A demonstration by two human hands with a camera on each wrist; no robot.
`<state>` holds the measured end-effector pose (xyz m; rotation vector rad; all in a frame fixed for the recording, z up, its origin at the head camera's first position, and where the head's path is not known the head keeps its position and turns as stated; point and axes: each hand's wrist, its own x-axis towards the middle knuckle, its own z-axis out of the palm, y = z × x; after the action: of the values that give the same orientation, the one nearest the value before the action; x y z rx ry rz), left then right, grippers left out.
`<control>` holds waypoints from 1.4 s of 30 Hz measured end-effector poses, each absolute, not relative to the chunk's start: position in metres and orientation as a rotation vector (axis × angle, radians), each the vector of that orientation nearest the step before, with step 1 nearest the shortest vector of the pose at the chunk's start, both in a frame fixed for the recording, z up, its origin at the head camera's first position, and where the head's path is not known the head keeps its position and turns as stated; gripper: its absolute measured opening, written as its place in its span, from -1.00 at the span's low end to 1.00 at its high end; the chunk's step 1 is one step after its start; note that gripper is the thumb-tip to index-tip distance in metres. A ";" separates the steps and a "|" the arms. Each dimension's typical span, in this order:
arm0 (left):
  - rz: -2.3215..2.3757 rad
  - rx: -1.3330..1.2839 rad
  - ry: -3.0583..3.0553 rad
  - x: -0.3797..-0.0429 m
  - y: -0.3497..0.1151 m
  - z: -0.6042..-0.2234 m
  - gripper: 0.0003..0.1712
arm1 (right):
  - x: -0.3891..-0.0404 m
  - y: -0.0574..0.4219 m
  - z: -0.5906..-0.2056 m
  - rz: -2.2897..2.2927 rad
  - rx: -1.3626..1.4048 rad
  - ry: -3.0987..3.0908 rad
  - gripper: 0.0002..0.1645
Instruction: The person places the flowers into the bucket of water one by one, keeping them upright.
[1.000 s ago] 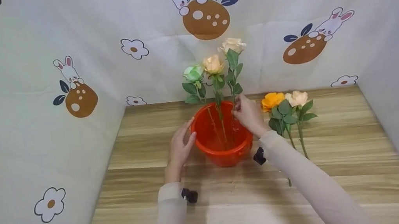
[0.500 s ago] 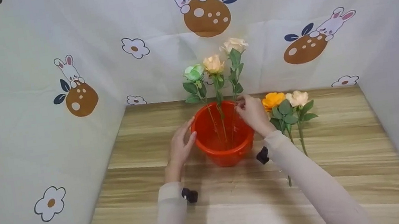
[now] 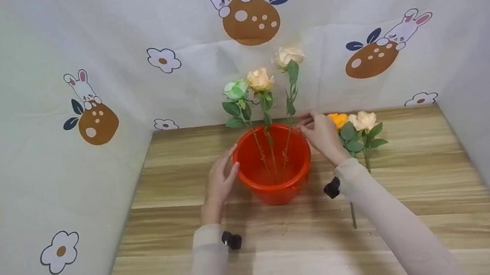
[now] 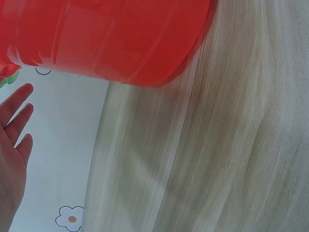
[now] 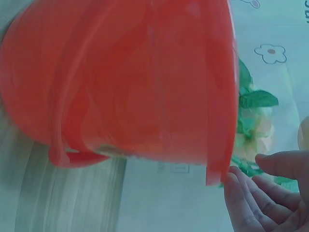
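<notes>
An orange-red bucket stands upright on the wooden table. Three artificial roses lean inside it: a green rose, a peach rose and a taller cream rose on the right. My left hand rests at the bucket's left rim with fingers extended, and they also look straight in the left wrist view. Beside the right rim is my right hand, apart from the cream rose's stem. In the right wrist view, its thumb and fingers are spread with nothing visible between them, fingertips close to the rim.
Right of the bucket, an orange flower and a pale peach rose lie on the table, partly behind my right arm. The bucket's handle hangs down its side. A patterned cloth encloses the table's back and sides.
My right hand has let go of the cream rose's stem and moved right, away from it. The cream rose has turned and tilts slightly further right. The left hand has stayed at the rim.
</notes>
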<state>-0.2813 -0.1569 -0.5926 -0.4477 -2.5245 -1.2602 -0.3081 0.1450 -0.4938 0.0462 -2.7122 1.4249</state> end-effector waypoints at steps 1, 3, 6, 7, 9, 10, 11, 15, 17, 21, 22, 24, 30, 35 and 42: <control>-1.261 -0.442 -2.532 -0.281 -0.157 -0.593 -0.44 | -0.308 0.147 -0.494 1.425 0.044 -2.705 -0.67; -1.256 -0.432 -2.546 -0.281 -0.158 -0.593 -0.44 | -0.308 0.151 -0.494 1.425 0.049 -2.685 -0.68; -1.253 -0.433 -2.549 -0.281 -0.159 -0.594 -0.44 | -0.308 0.157 -0.495 1.429 0.055 -2.655 -0.70; -1.252 -0.437 -2.545 -0.281 -0.159 -0.594 -0.44 | -0.308 0.159 -0.495 1.435 0.056 -2.644 -0.71; -1.246 -0.443 -2.542 -0.281 -0.159 -0.595 -0.44 | -0.308 0.162 -0.495 1.455 0.054 -2.621 -0.70; -1.247 -0.446 -2.538 -0.281 -0.159 -0.595 -0.44 | -0.308 0.164 -0.496 1.468 0.050 -2.607 -0.69; -1.248 -0.447 -2.536 -0.282 -0.159 -0.595 -0.44 | -0.308 0.166 -0.496 1.476 0.044 -2.598 -0.69; -1.253 -0.441 -2.532 -0.281 -0.159 -0.595 -0.44 | -0.308 0.174 -0.497 1.473 0.021 -2.574 -0.70; -1.253 -0.444 -2.525 -0.281 -0.159 -0.595 -0.44 | -0.307 0.178 -0.497 1.449 0.012 -2.578 -0.71; -1.248 -0.454 -2.512 -0.282 -0.159 -0.595 -0.45 | -0.305 0.185 -0.499 1.439 -0.016 -2.588 -0.71; -1.244 -0.456 -2.510 -0.282 -0.159 -0.595 -0.45 | -0.305 0.186 -0.499 1.432 -0.023 -2.591 -0.71; -1.246 -0.454 -2.512 -0.282 -0.159 -0.595 -0.45 | -0.305 0.189 -0.500 1.423 -0.040 -2.590 -0.71; -1.260 -0.451 -2.520 -0.282 -0.159 -0.594 -0.46 | -0.304 0.198 -0.503 1.369 -0.060 -2.569 -0.70; -1.262 -0.441 -2.525 -0.282 -0.158 -0.593 -0.45 | -0.302 0.205 -0.509 1.400 -0.081 -2.550 -0.72; -1.260 -0.450 -2.509 -0.283 -0.157 -0.594 -0.46 | -0.298 0.217 -0.517 1.431 -0.108 -2.501 -0.72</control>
<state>-0.2828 -0.1570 -0.5940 -0.4502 -2.5091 -1.2598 -0.2978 0.2166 -0.5170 -0.1076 -2.5010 1.4308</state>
